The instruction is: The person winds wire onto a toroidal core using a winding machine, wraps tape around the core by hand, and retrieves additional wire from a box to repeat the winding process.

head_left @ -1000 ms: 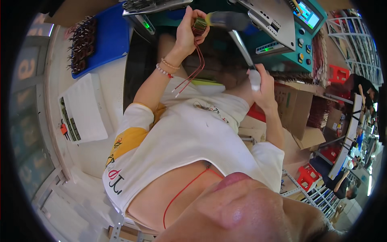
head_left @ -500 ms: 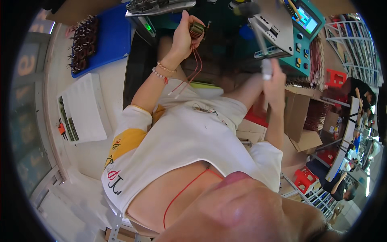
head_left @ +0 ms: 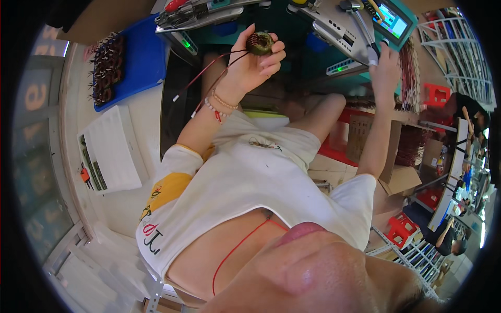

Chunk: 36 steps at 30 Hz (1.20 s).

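My left hand (head_left: 255, 65) is raised in front of the bench, its fingers curled round a small ring-shaped wire coil (head_left: 260, 43). The coil's hole faces up, and two dark red leads (head_left: 211, 68) with pale tips trail from it past my wrist. Over at the right, my right hand (head_left: 387, 70) is at the handle end of a hammer (head_left: 362, 26), whose head lies over the top of the grey machine. Something white shows on the thumb side; I cannot tell whether it is the grip or a wrap. A fingertip is close to a dark knob on the teal panel.
A blue tray (head_left: 143, 57) of dark coils lies at the left, near a white foam box (head_left: 112, 151) with green pieces. A teal machine with a lit screen (head_left: 392, 22) stands far right. Red wire bundles (head_left: 409, 73) hang beside it, above cardboard boxes (head_left: 376, 141).
The hammer, raised and blurred before, now lies still on the machine. My right hand has moved up and right. My left hand has turned, so the coil's hole shows and the leads swing left.
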Tool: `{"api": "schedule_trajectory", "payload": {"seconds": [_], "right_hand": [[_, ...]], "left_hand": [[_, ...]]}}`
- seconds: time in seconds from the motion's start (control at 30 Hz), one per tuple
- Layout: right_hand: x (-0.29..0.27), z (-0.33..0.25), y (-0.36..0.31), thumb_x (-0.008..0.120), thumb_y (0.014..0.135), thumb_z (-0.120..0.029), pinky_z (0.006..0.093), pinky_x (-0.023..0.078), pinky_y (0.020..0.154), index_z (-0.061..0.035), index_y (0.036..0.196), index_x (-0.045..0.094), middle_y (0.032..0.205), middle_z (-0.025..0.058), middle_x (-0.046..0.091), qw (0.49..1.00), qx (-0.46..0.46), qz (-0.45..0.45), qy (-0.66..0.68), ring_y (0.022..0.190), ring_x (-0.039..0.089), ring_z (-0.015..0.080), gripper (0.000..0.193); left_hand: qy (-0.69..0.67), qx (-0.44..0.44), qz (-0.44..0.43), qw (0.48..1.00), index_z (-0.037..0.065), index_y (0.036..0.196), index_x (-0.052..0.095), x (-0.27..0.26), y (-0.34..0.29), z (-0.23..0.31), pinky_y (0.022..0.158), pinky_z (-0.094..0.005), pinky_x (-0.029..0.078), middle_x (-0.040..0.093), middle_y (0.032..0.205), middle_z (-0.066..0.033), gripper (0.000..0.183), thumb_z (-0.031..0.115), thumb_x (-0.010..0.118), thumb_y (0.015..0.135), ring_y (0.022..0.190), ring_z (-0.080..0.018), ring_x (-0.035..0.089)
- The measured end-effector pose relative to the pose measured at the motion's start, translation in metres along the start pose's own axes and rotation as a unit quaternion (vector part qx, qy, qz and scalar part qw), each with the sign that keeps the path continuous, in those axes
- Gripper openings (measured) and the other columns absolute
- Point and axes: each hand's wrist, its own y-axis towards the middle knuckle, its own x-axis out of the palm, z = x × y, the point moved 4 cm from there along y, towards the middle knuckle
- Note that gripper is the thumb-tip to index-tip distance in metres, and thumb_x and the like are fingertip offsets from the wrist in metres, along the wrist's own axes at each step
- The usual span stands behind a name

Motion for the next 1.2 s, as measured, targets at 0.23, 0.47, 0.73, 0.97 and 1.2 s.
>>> {"api": "schedule_trajectory", "payload": {"seconds": [0.23,0.47,0.73,0.97,1.2], "right_hand": [[-0.058,-0.149,-0.007,0.071,0.074,-0.003,0.0397,0.047,0.082,-0.0106,0.112,0.064,0.101,0.0119,0.056,0.877,-0.154,-0.030,0.453,0.093,0.058,0.0326,0.039],[-0.049,-0.168,0.023,0.069,0.073,-0.003,0.0441,0.049,0.070,-0.0092,0.114,0.057,0.098,0.0139,0.053,0.895,-0.181,-0.064,0.404,0.086,0.060,0.0365,0.043],[-0.044,-0.142,0.115,0.069,0.078,-0.005,0.0432,0.049,0.081,-0.0126,0.115,0.062,0.102,0.0137,0.061,0.933,-0.229,0.034,0.274,0.092,0.063,0.0356,0.038],[0.009,-0.162,0.148,0.066,0.080,-0.004,0.0433,0.039,0.095,-0.0121,0.118,0.065,0.106,0.0090,0.066,0.936,-0.301,-0.002,0.181,0.103,0.062,0.0280,0.039],[0.018,-0.173,0.157,0.063,0.075,0.004,0.0441,0.049,0.089,-0.0027,0.113,0.065,0.106,0.0160,0.065,0.928,-0.286,-0.133,0.200,0.102,0.061,0.0375,0.038]], "left_hand": [[0.230,0.159,0.100,0.955,0.010,0.102,0.059,-0.003,0.020,-0.010,0.063,-0.0327,0.046,0.060,0.099,-0.0071,0.056,0.061,0.036,0.100,0.076,-0.0195,0.054],[0.315,0.276,0.042,0.907,0.008,0.118,0.053,0.022,0.044,0.000,0.097,-0.0363,0.045,0.061,0.110,-0.0080,0.050,0.051,0.031,0.105,0.105,-0.0207,0.058],[0.826,0.557,0.007,0.088,0.002,0.099,0.061,0.150,0.032,0.118,0.075,-0.0349,0.048,0.060,0.092,-0.0107,0.012,0.011,0.064,0.094,0.083,-0.0269,0.060],[0.875,0.142,0.273,0.373,0.002,0.065,0.058,0.108,-0.014,0.203,0.055,-0.0316,0.039,0.049,0.051,-0.0075,0.068,0.056,0.038,0.101,0.054,-0.0179,0.055],[0.580,0.383,0.128,0.707,0.007,0.066,0.043,0.124,-0.072,0.222,0.046,-0.0267,0.029,0.035,0.051,-0.0016,0.048,0.034,0.035,0.105,0.045,-0.0119,0.031]]}}
